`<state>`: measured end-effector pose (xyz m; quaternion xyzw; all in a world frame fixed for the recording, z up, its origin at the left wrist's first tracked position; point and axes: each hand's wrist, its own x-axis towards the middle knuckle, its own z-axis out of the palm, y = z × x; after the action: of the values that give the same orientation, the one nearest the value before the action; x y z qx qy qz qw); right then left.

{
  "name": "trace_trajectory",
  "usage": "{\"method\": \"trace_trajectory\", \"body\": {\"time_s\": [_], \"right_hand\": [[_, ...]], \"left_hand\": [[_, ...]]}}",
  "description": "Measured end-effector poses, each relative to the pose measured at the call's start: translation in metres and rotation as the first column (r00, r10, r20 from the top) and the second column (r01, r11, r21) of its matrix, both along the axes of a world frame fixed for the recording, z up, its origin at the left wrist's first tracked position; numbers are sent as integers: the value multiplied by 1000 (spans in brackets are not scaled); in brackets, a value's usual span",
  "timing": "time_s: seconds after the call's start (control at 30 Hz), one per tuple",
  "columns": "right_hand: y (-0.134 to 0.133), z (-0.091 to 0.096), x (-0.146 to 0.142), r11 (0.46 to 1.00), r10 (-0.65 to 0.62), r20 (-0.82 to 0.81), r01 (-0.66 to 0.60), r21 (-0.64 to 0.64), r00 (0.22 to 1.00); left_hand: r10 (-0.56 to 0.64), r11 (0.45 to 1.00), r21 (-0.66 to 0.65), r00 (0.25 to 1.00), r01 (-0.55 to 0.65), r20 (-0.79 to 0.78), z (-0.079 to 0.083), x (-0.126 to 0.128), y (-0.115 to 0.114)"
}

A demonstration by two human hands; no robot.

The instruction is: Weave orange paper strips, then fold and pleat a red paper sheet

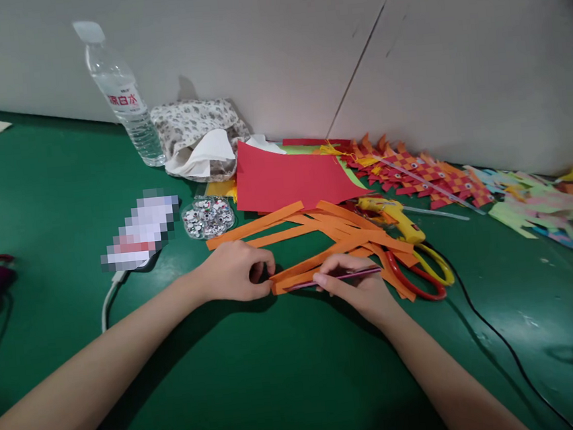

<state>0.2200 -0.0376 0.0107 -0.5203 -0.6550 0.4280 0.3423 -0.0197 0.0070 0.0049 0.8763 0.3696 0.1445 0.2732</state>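
Note:
My left hand [234,272] is closed, thumb and forefinger pinching the left end of an orange paper strip [297,275]. The strip seems folded or doubled at that end. My right hand [357,288] is closed around a slim pink-and-dark pencil-like stick [366,272], whose left tip lies along the strip. I cannot make out exactly what kind of tool it is. More orange paper strips [346,229] lie crossed in a loose heap behind both hands. Scissors with red and yellow handles [436,271] sit right of the heap, their blades hidden under strips.
Behind the strips are red paper sheets [287,174], a yellow glue gun [401,221] with a black cord, and a clear box of googly eyes [208,217]. A water bottle [126,98], tissue pouch [197,125], charging phone [141,232] and woven paper fish [424,171] also rest on the green table.

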Motion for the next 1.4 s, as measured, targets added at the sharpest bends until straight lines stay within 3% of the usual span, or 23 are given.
{"method": "trace_trajectory", "body": {"time_s": [0.3,0.63,0.9,1.4], "right_hand": [[0,1,-5,999,-40,-9,40,19,999],[0,-2,-10,999,7,-29,-9,-39,1000],[-1,0,-6,995,-93,-54,95,21,994],[-2,2,-8,998,-59,-64,59,8,996]], "left_hand": [[-17,1000,-26,1000,17,10,1,0,1],[-19,999,-30,1000,19,6,-1,0,1],[-28,999,-31,999,27,-24,5,0,-1],[-34,999,-21,999,34,-37,5,1,-1]]}}
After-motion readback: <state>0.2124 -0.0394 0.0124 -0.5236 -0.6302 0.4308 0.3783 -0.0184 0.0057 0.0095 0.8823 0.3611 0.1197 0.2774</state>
